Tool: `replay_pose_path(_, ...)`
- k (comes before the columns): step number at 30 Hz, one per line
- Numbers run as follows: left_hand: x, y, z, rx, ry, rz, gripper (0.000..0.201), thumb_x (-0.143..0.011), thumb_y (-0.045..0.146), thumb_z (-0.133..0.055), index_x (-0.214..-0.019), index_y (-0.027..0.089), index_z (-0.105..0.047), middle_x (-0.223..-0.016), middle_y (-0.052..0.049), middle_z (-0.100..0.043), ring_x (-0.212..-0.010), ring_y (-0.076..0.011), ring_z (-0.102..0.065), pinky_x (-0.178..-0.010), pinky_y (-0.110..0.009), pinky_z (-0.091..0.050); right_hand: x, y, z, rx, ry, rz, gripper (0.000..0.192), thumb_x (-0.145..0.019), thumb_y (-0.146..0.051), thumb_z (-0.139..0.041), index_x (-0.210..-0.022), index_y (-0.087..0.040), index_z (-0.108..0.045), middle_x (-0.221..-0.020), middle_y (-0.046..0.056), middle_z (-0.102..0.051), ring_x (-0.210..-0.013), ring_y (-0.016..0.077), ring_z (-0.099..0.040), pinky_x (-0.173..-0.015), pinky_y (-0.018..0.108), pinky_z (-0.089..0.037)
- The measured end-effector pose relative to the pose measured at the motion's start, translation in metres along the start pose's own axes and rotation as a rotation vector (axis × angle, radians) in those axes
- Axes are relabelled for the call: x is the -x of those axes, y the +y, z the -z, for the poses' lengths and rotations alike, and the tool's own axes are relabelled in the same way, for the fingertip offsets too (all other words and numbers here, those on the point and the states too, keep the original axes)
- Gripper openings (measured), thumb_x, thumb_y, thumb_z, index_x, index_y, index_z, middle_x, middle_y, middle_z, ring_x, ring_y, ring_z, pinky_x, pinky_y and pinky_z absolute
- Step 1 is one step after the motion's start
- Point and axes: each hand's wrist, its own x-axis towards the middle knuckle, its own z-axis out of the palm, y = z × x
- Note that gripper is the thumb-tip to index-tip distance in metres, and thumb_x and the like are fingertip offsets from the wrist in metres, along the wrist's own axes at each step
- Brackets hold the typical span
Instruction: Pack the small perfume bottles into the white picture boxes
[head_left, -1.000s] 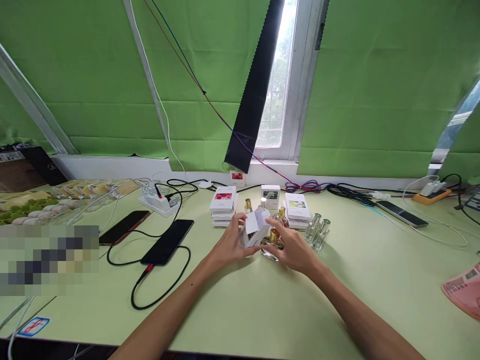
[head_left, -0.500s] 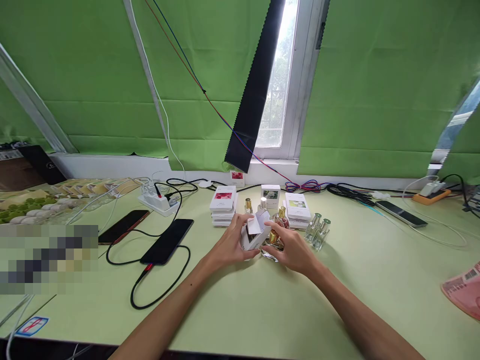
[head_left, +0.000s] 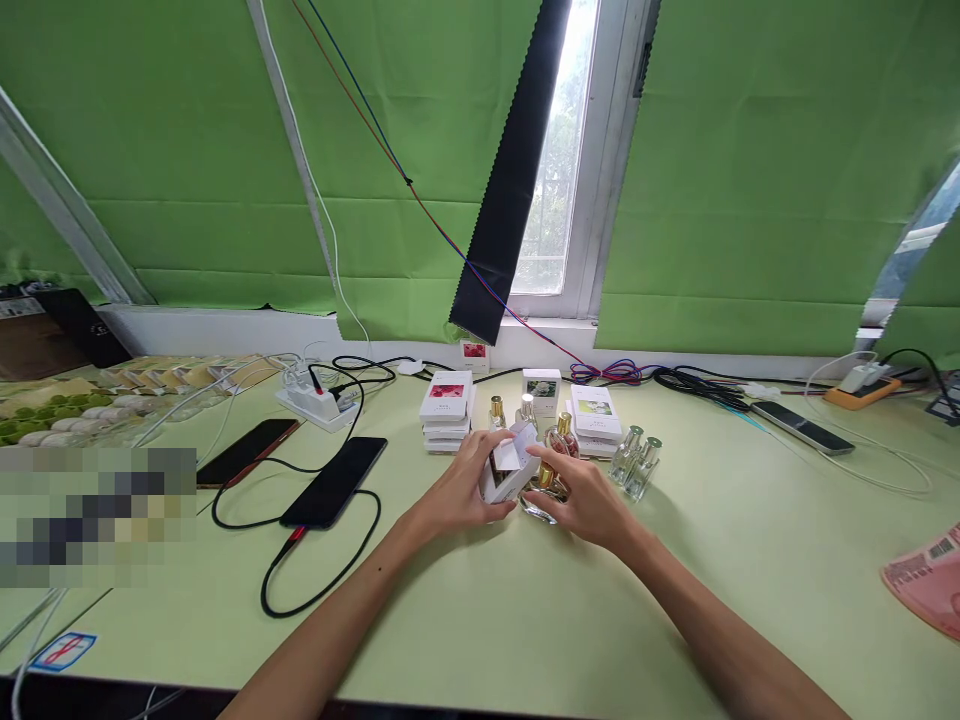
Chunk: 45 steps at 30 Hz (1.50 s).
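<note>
The small white box [head_left: 510, 470] is sitting at the middle of the pale green table [head_left: 525, 620], with its top flap standing open, and both hands are working on it. The left hand [head_left: 457, 492] is curling its fingers around the box's left side and grasping it, while the right hand [head_left: 589, 500] is pinching at the flap with thumb and forefinger, its palm hovering over a gold-capped glass bottle [head_left: 544, 490] lying just beside the box. The box is looking like thin card to me: light, easily crushed, best taken by its side walls rather than the loose flap; the bottle is looking smooth, slippery and breakable, so the body is the safer place to grip. Crowding in just beyond the hands, a stack of white boxes [head_left: 447, 410] is standing to the far left, another box stack [head_left: 595, 418] to the far right, and more small bottles [head_left: 636, 460] are standing upright on the right, near enough to be knocked over. Well apart on the left, two phones [head_left: 335, 482] are lying on charging cables [head_left: 315, 590].
</note>
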Motion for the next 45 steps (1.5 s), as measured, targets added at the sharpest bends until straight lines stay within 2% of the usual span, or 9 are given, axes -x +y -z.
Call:
replay_pose_path(4, 0.0009, 0.0013, 0.0008, 0.014, 0.008, 0.055, 0.085, -0.07, 0.026, -0.08, -0.146, 0.032, -0.042, -0.129, -0.009, -0.057, -0.125, -0.0325, -0.05, -0.1, -0.046, -0.05, 0.001, 0.0009, -0.0007, -0.002, -0.006, 0.001, 0.051, -0.089, -0.031, -0.072, -0.137, -0.018, -0.059, -0.098, 0.007, -0.076, -0.077, 0.02, -0.067, -0.072, 0.03, -0.052)
replay_pose_path(9, 0.001, 0.0003, 0.0011, 0.026, 0.006, 0.033, 0.083, -0.072, 0.028, -0.08, -0.144, 0.032, -0.04, -0.137, -0.011, -0.052, -0.127, -0.0321, -0.051, -0.104, -0.045, -0.047, 0.0018, 0.0023, -0.0017, -0.009, -0.01, 0.001, 0.051, -0.09, -0.032, -0.071, -0.138, -0.021, -0.058, -0.102, 0.007, -0.076, -0.077, 0.0194, -0.067, -0.07, 0.029, -0.051)
replay_pose_path(15, 0.0006, 0.0023, 0.0026, 0.045, 0.004, 0.032, 0.076, -0.072, 0.029, -0.08, -0.138, 0.031, -0.042, -0.13, -0.008, -0.054, -0.116, -0.0293, -0.057, -0.097, -0.042, -0.049, 0.0013, 0.0026, -0.0008, -0.021, -0.012, 0.001, 0.049, -0.09, -0.032, -0.07, -0.137, -0.022, -0.058, -0.104, 0.007, -0.076, -0.081, 0.02, -0.067, -0.072, 0.03, -0.051)
replay_pose_path(28, 0.0014, -0.0009, 0.0017, 0.083, 0.01, 0.033, 0.079, -0.071, 0.031, -0.081, -0.14, 0.03, -0.042, -0.13, -0.008, -0.059, -0.111, -0.0294, -0.06, -0.096, -0.041, -0.049, 0.0008, 0.0007, -0.0008, -0.005, -0.009, -0.004, 0.05, -0.089, -0.031, -0.071, -0.137, -0.022, -0.058, -0.098, 0.005, -0.075, -0.074, 0.0185, -0.065, -0.068, 0.028, -0.05)
replay_pose_path(33, 0.0013, -0.0019, 0.0024, 0.087, -0.018, 0.05, 0.079, -0.073, 0.032, -0.08, -0.141, 0.03, -0.041, -0.129, -0.008, -0.059, -0.109, -0.0284, -0.06, -0.094, -0.04, -0.049, 0.0005, 0.0008, -0.001, -0.017, -0.013, -0.003, 0.052, -0.089, -0.03, -0.071, -0.138, -0.022, -0.058, -0.102, 0.006, -0.076, -0.076, 0.0187, -0.066, -0.071, 0.029, -0.051)
replay_pose_path(45, -0.0002, -0.0007, 0.0019, 0.114, 0.025, 0.052, 0.072, -0.07, 0.032, -0.083, -0.132, 0.03, -0.046, -0.127, -0.005, -0.058, -0.109, -0.0263, -0.058, -0.091, -0.035, -0.049, -0.0001, 0.001, -0.0014, -0.022, -0.008, -0.016, 0.055, -0.088, -0.031, -0.072, -0.14, -0.022, -0.057, -0.085, 0.002, -0.072, -0.071, 0.0172, -0.062, -0.069, 0.027, -0.05)
